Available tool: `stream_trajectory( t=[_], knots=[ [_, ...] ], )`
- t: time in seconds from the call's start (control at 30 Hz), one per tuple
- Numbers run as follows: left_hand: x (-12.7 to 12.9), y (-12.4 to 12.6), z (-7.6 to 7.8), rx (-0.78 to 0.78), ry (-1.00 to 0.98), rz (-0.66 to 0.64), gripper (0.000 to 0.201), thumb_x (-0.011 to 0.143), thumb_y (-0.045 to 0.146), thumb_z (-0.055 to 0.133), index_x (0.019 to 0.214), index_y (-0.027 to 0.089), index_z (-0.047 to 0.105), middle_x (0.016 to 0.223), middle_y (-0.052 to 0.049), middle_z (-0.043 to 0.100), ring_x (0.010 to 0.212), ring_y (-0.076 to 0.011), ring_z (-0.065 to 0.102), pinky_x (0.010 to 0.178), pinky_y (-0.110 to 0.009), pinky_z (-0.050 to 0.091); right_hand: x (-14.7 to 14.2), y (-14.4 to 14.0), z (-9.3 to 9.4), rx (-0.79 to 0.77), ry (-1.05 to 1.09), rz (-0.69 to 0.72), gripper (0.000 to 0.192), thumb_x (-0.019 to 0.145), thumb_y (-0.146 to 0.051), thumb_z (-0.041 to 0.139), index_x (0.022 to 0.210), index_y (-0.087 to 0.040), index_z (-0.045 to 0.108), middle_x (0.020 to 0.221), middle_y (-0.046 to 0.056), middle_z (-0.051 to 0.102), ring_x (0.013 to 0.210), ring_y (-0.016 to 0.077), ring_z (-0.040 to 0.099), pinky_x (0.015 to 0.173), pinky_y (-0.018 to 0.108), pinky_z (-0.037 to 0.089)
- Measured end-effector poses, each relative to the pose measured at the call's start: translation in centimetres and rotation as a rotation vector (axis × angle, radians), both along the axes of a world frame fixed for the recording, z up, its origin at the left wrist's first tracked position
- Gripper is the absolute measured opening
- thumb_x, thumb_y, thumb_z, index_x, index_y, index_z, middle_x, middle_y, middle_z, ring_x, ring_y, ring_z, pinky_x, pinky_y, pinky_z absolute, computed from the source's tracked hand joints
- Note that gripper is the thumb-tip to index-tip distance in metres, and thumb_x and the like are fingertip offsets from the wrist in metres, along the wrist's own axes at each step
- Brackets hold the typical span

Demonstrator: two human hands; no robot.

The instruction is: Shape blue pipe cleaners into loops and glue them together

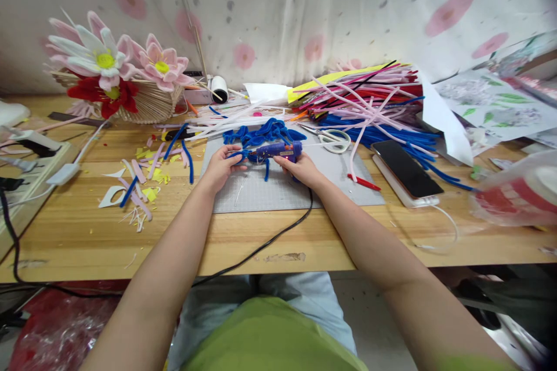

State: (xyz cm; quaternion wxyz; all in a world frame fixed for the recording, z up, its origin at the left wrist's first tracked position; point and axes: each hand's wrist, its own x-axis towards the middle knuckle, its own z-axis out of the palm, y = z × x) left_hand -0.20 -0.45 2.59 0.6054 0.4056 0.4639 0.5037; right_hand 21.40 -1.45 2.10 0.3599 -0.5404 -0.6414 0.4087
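Wooden tabletop (243,243) carrying a grey cutting mat (278,191), a heap of pipe cleaners (374,104) at the far right, white scissors (333,140) beside it. On the mat, blue chenille piece (261,133), pinched by left hand (221,167); right hand (302,169) clamped on blue glue gun (278,152), nozzle touching the piece. Best kept steady, fingertips clear of the hot tip, cord (270,237) slack.

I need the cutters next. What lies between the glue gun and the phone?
In the head view, white-handled scissors lie on the grey mat between the glue gun and phone.
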Motion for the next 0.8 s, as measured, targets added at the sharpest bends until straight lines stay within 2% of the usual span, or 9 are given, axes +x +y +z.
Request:
stream_trajectory(
  t=[0.1, 0.27, 0.47, 0.8],
  knots=[
    [-0.02, 0.04, -0.11, 0.013, 0.001, -0.004, 0.024, 0.068, 0.007, 0.063, 0.088, 0.014, 0.051, 0.074, -0.001, 0.061, 0.065, -0.0117, 0.063, 0.056, -0.024, 0.053, -0.12, -0.02, -0.09, -0.003, 0.006, 0.030, 0.044, 0.068, -0.061, 0.057, 0.061, -0.018, 0.052, 0.054, -0.001, 0.053, 0.052, 0.0108, 0.046, 0.056, 0.026, 0.038],
    [-0.01, 0.05, -0.08, 0.008, 0.003, -0.007, 0.025, 0.067, 0.008, 0.064, 0.088, 0.013, 0.051, 0.073, -0.002, 0.060, 0.065, -0.0123, 0.063, 0.057, -0.025, 0.054, -0.15, 0.14, -0.29, 0.022, 0.010, -0.045, 0.045, 0.068, -0.062, 0.056, 0.058, -0.018, 0.050, 0.052, -0.001, 0.052, 0.051, 0.0104, 0.044, 0.055, 0.026, 0.037],
    [0.00, 0.00, 0.01, 0.009, -0.014, 0.002, 0.023, 0.068, 0.007, 0.062, 0.087, 0.013, 0.052, 0.072, -0.001, 0.060, 0.064, -0.0114, 0.063, 0.055, -0.024, 0.054, -0.01, 0.09, -0.22, -0.021, 0.022, -0.003, 0.046, 0.067, -0.063, 0.056, 0.057, -0.018, 0.049, 0.052, -0.001, 0.051, 0.048, 0.0097, 0.043, 0.052, 0.026, 0.036],
    [-0.22, 0.09, -0.05, 0.016, -0.012, -0.011, 0.025, 0.067, 0.009, 0.065, 0.088, 0.013, 0.052, 0.072, -0.002, 0.061, 0.066, -0.0125, 0.064, 0.057, -0.025, 0.054, 0.04, 0.18, -0.29, 0.009, -0.008, -0.051, 0.046, 0.067, -0.063, 0.056, 0.056, -0.018, 0.050, 0.051, -0.001, 0.050, 0.051, 0.0106, 0.044, 0.056, 0.027, 0.037]
  ],
)
